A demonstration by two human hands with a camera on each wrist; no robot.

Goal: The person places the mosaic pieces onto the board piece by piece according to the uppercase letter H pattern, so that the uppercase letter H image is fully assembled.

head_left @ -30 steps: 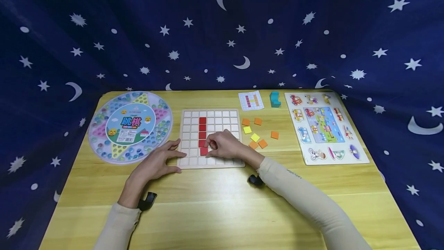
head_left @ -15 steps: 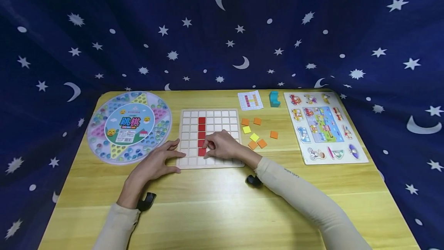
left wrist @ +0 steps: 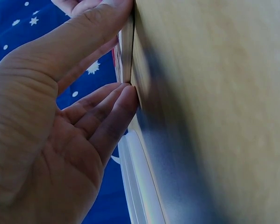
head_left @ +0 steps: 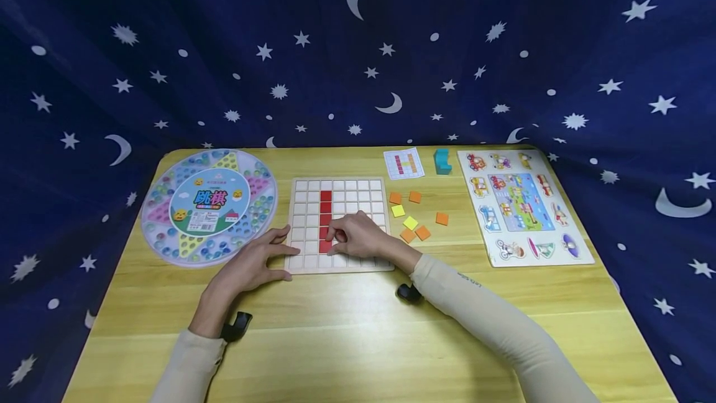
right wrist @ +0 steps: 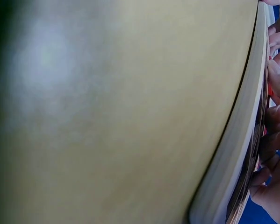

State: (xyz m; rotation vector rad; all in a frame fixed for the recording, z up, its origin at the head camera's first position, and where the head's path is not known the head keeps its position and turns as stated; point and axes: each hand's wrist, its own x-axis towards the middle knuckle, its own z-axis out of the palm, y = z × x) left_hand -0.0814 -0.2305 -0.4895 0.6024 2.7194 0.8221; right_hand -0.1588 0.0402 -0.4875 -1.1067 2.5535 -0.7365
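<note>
A pale wooden grid board (head_left: 358, 186) lies mid-table, with a column of several red tiles (head_left: 325, 207) left of its middle. My right hand (head_left: 360, 234) is over the board, thumb and curled index finger at the lowest red tile (head_left: 324, 246), pinching its right side. The other fingers of this hand (right wrist: 275, 135) fold in low over the board in the right wrist view. My left hand (head_left: 260, 260) spreads its fingers along the board's left edge. In the left wrist view, its fingertips (left wrist: 128, 93) touch the board's edge (left wrist: 127, 51).
Orange tiles (head_left: 442, 219) and yellow tiles (head_left: 410, 222) lie loose right of the board. Behind them are a pattern card (head_left: 416, 173) and a teal block (head_left: 442, 162). A round marble game (head_left: 268, 170) sits left, a picture puzzle board (head_left: 475, 204) right.
The lowest red tile has turned and slid slightly left, into line with the column above. My right hand has shifted slightly left with it. My left hand stays at the board's edge.
</note>
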